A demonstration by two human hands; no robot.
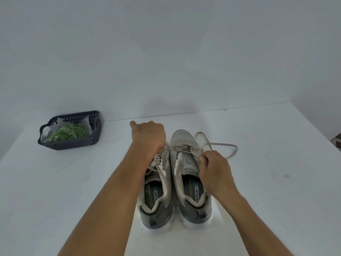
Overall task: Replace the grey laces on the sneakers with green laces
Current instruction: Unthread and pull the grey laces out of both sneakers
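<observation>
Two grey sneakers stand side by side on the white table, heels toward me: the left sneaker [156,193] and the right sneaker [186,174]. My left hand [149,137] is curled above the left sneaker's toe, pulling a grey lace [177,149] taut from the right sneaker's eyelets. My right hand [215,169] grips the right sneaker's eyelet edge. A loose loop of that grey lace [227,146] lies on the table to the right. The green laces [72,133] sit in a clear bag inside a basket.
A dark grey perforated basket [73,143] stands at the back left of the table [276,182], near the wall. The table's far edge meets a plain white wall. A dark object shows at the frame's right edge [337,141].
</observation>
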